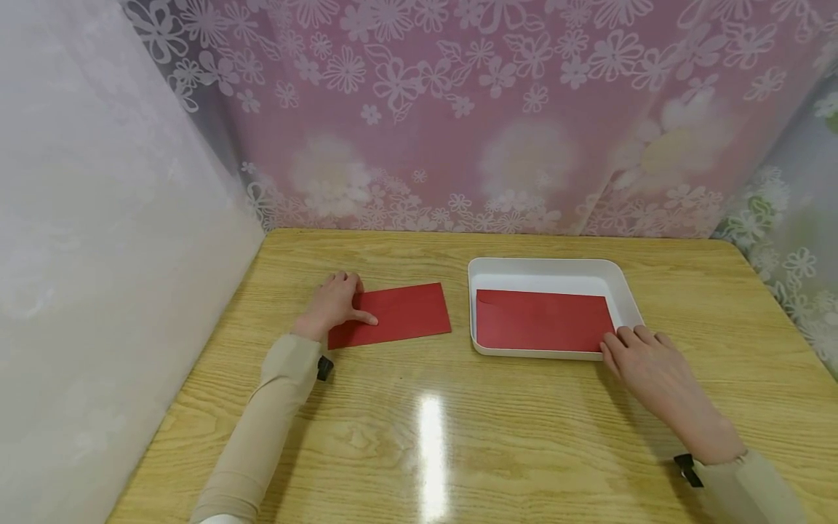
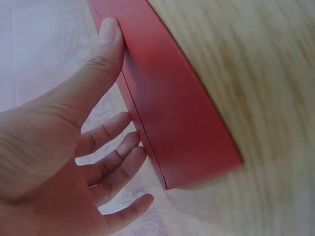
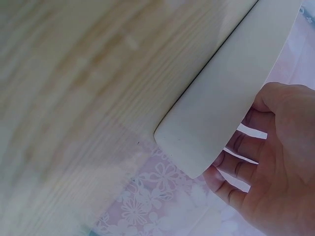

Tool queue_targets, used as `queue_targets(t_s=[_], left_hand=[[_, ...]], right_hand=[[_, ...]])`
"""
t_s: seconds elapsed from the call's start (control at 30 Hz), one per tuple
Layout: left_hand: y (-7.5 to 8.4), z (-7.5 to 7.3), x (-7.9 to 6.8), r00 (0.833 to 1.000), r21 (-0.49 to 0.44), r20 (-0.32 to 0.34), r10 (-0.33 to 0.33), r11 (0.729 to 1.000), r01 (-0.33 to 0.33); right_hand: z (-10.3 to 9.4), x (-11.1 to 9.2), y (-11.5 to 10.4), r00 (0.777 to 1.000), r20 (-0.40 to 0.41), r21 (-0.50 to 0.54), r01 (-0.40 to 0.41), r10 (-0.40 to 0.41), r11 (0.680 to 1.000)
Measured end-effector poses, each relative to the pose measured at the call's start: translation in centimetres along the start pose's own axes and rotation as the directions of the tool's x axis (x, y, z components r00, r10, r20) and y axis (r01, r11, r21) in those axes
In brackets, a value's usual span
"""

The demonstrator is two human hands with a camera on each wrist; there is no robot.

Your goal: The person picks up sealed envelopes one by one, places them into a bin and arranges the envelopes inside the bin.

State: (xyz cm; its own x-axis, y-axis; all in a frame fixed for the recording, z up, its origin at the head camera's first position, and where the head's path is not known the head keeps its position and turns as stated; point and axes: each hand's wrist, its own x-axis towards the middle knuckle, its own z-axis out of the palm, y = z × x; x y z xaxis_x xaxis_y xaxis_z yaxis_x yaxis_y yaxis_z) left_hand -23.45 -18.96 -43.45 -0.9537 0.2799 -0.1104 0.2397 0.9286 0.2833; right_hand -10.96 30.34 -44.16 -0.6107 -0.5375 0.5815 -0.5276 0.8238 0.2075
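A red envelope (image 1: 412,309) lies on the left of the table. My left hand (image 1: 334,306) is at its left end, with the thumb (image 2: 108,32) along its upper face and several fingertips at its long edge in the left wrist view. Another red envelope (image 1: 540,320) lies in a shallow white tray (image 1: 481,269). At the tray's front right corner, my right hand (image 1: 651,364) has its bent fingertips over the rim and the envelope's corner. In the right wrist view the tray wall (image 3: 211,103) hides those fingertips, so I cannot tell what they hold.
The wood-grain table (image 1: 366,437) ends at a pink floral curtain (image 1: 419,145) behind. A whitish sheet (image 1: 118,218) hangs along the left side, and a floral curtain (image 1: 805,240) along the right.
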Motion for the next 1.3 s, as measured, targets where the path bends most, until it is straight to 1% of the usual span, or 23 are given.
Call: queue_targets(t_s=[0.07,0.3,0.43,0.57,0.63,0.7,0.77,0.87,0.93,1.03,1.13,1.2,1.3], left_hand=[[-0.01,-0.06,0.09,1.000,0.000,0.008,-0.001,1.000,0.001],[0.09,-0.18,0.41,0.998,-0.002,0.036,-0.041,0.999,0.041],[0.09,-0.31,0.29,0.998,-0.007,0.047,-0.029,1.000,0.029],[0.02,-0.34,0.07,0.998,0.001,0.059,-0.016,1.000,0.016],[-0.02,-0.32,-0.04,0.998,-0.009,0.061,-0.012,1.000,0.012],[-0.03,-0.29,-0.11,0.999,-0.040,0.048,0.003,0.999,-0.001],[-0.05,-0.24,-0.17,1.000,-0.082,0.020,0.020,0.996,-0.018],[-0.15,-0.19,-0.21,0.998,-0.125,-0.045,0.045,0.991,-0.051],[-0.17,-0.20,-0.22,0.994,-0.123,-0.097,0.054,0.990,-0.066],[-0.10,-0.23,-0.22,0.983,-0.099,-0.174,0.063,0.992,-0.081],[0.01,-0.23,-0.20,0.962,-0.053,-0.259,0.086,0.993,-0.103],[0.06,-0.23,-0.20,0.940,-0.021,-0.322,0.108,0.992,-0.122],[0.14,-0.32,-0.15,0.895,0.036,-0.421,0.149,0.988,-0.148]], right_hand=[[-0.01,0.01,-0.02,1.000,0.002,0.002,0.000,0.000,1.000],[0.09,-0.09,0.06,1.000,0.017,0.004,-0.010,0.010,1.000],[0.08,-0.07,0.06,1.000,0.013,-0.002,-0.004,0.004,1.000],[0.11,-0.09,0.07,1.000,0.023,-0.005,-0.002,0.002,1.000],[0.10,-0.11,0.05,1.000,0.027,-0.006,0.000,0.000,1.000],[0.10,-0.12,0.05,1.000,0.027,-0.006,0.000,0.000,1.000],[0.06,-0.10,0.04,1.000,0.022,-0.003,-0.003,0.003,1.000],[0.00,-0.04,0.02,1.000,0.018,0.003,-0.009,0.009,1.000],[-0.03,-0.02,0.01,1.000,0.018,0.004,-0.009,0.009,1.000],[0.00,-0.05,0.01,1.000,0.017,0.000,-0.005,0.005,1.000],[0.06,-0.06,0.01,1.000,0.010,-0.005,-0.002,0.002,1.000],[0.10,-0.07,0.01,1.000,0.004,-0.006,-0.001,0.001,1.000],[0.06,-0.03,0.00,1.000,0.000,-0.005,-0.002,0.002,1.000]])
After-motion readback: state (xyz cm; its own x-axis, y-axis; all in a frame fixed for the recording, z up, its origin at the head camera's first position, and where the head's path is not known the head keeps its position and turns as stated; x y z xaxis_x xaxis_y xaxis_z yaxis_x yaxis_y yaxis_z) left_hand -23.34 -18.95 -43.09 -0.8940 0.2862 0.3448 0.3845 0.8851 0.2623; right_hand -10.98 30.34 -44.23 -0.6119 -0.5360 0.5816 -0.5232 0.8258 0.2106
